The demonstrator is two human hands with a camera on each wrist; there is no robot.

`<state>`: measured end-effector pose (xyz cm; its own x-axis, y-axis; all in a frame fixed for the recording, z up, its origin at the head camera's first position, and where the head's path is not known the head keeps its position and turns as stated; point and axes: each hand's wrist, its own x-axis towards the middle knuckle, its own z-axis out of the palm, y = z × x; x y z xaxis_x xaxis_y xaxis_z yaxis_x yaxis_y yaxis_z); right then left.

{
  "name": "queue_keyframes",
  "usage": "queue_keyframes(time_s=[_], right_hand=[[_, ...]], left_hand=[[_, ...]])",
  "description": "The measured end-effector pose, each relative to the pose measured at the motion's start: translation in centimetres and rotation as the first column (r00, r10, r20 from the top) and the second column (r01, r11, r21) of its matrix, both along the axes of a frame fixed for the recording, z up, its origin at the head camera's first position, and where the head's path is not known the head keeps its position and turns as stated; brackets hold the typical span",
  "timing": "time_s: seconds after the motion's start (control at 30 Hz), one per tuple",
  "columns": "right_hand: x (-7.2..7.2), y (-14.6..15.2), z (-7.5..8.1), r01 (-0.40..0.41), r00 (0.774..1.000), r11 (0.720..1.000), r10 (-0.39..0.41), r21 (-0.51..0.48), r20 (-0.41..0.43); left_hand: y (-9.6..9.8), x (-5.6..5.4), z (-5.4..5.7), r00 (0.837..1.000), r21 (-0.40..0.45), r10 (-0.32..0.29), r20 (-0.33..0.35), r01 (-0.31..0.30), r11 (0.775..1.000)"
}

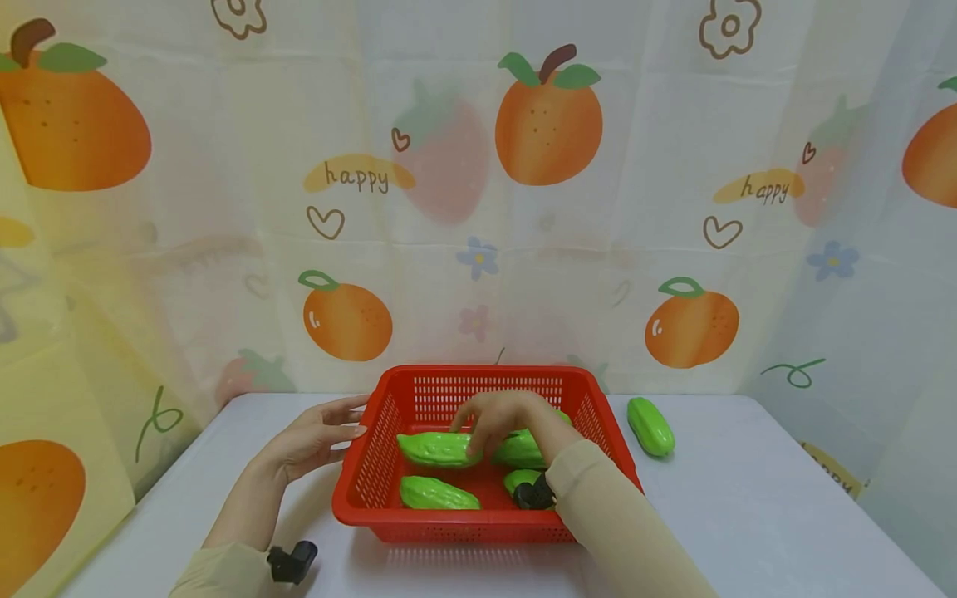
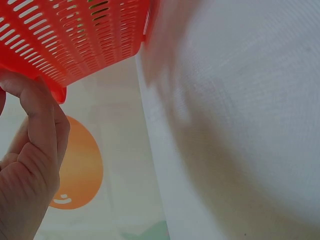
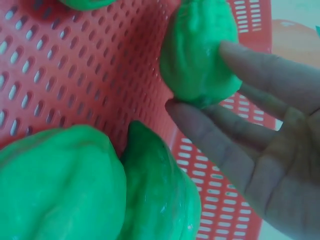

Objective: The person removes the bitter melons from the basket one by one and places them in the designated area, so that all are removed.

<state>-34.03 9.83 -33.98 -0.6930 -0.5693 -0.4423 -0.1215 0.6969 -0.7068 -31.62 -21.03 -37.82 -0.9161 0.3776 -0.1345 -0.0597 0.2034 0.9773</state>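
My right hand (image 1: pixel 504 419) reaches into a red plastic basket (image 1: pixel 419 517) and pinches one end of a light green bitter melon (image 1: pixel 437 449). The right wrist view shows thumb and fingers about the blunt end of this bitter melon (image 3: pixel 200 55), near the basket wall. My left hand (image 1: pixel 317 436) holds the basket's left rim; in the left wrist view, bent fingers (image 2: pixel 42 120) meet that rim from outside. Other bitter melons lie in the basket, one at the front left (image 1: pixel 439 494) and several at the right (image 1: pixel 518 450), partly hidden by my right hand and arm.
One more bitter melon (image 1: pixel 650 428) lies on the white table (image 1: pixel 748 507), to the right of the basket. A fruit-printed curtain (image 1: pixel 553 274) hangs along the table's far edge. Small black cameras (image 1: pixel 293 562) sit on both wrists.
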Motion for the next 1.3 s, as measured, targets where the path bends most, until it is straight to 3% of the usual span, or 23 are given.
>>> queue_keyframes(time_s=[0.3, 0.6, 1.07, 1.3], right_hand=[[0.0, 0.2, 0.4, 0.005, 1.0, 0.999, -0.005, -0.034, -0.003], [-0.4, 1.1, 1.2, -0.014, 0.994, 1.0, 0.012, -0.023, -0.111], [-0.2, 3.5, 3.2, 0.069, 0.997, 0.985, -0.071, -0.156, -0.005], [-0.4, 4.8, 4.1, 0.08, 0.997, 0.975, -0.082, -0.207, -0.003]], left_hand=[[0.0, 0.0, 0.0, 1.0, 0.002, 0.003, -0.003, -0.003, 1.0], [-0.1, -0.1, 0.0, 1.0, 0.002, -0.006, -0.015, 0.006, 1.0], [0.0, -0.1, -0.1, 1.0, 0.003, -0.005, -0.01, 0.005, 1.0], [-0.2, 0.0, -0.1, 0.999, 0.01, -0.022, -0.023, 0.022, 1.0]])
